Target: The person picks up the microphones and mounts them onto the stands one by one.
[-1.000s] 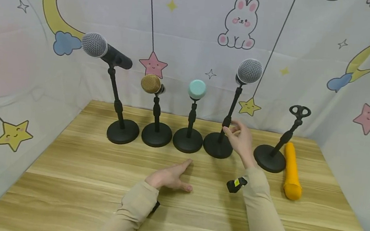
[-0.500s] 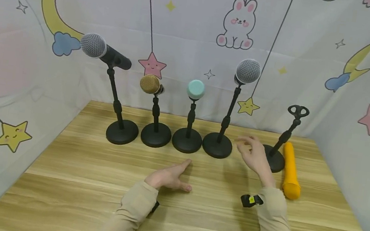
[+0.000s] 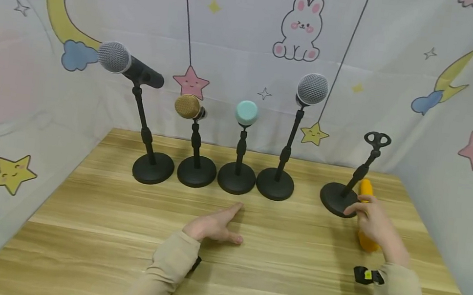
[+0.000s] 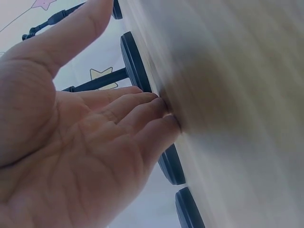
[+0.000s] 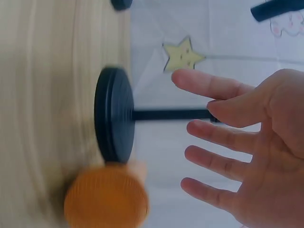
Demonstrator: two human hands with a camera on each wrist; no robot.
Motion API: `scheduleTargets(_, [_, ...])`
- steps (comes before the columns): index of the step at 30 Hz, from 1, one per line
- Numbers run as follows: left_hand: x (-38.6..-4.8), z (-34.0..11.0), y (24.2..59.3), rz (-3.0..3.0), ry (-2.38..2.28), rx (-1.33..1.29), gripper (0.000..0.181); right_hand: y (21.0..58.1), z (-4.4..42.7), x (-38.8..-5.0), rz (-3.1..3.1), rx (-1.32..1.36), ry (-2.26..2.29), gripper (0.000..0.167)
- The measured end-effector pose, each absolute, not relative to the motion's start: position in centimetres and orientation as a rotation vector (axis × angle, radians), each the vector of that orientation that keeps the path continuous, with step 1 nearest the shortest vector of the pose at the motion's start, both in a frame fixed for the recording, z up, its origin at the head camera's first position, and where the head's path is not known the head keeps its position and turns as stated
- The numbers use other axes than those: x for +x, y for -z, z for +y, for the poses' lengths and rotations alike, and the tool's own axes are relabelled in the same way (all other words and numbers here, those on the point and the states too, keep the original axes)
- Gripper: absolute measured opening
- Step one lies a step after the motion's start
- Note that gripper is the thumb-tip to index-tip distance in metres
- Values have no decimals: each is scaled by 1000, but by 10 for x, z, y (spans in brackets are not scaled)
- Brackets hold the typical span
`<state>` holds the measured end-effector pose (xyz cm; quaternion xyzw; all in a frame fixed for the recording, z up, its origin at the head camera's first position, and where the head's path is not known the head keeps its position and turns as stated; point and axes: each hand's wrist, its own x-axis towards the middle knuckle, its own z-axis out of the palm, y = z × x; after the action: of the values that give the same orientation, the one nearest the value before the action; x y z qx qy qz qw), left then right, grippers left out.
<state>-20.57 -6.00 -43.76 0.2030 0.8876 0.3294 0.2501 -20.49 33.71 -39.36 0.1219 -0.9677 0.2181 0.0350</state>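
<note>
An orange microphone (image 3: 368,243) lies on the table at the right, partly hidden by my right hand (image 3: 374,223). Above it, that hand hovers with fingers spread and holds nothing. Just left of the hand stands a black microphone stand (image 3: 333,198) with an empty clip on top. In the right wrist view the stand's round base (image 5: 114,114) and the blurred orange microphone head (image 5: 107,199) appear beyond the fingers, apart from them. My left hand (image 3: 212,226) rests on the table at the centre, fingers straight, fingertips touching the wood, with nothing in it.
Along the back stand several black stands bearing microphones: a black one with silver mesh (image 3: 114,58), a gold one (image 3: 187,107), a turquoise one (image 3: 247,113) and another silver-mesh one (image 3: 313,89). A printed cloth backdrop (image 3: 238,24) rises behind the wooden table (image 3: 273,280).
My right hand has let go of the silver-mesh microphone's stand, fourth from the left, and moved right to above the orange microphone. The left hand has stayed in place.
</note>
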Motion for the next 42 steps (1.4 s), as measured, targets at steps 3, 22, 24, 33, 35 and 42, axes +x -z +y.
scheduleTargets(3, [-205,-60,438,2427,-886,552,94,397,354,-205,-2980,346,-627,37])
scheduleTargets(22, [-207,-56,432,2423,-801,639,93,414,400,-227,-3172,431,-546,47])
scheduleTargets(24, [-208,-55,431,2430,-795,651,92,414,401,-230,-3193,445,-554,46])
scheduleTargets(33, [-213,-46,429,2480,-752,747,86,412,404,-235,-3240,552,-557,52])
scheduleTargets(35, [-214,-44,428,2483,-747,763,85,414,406,-235,-3244,570,-558,55])
scheduleTargets(42, [-215,-36,423,2464,-726,800,84,431,413,-232,-3132,647,-711,52])
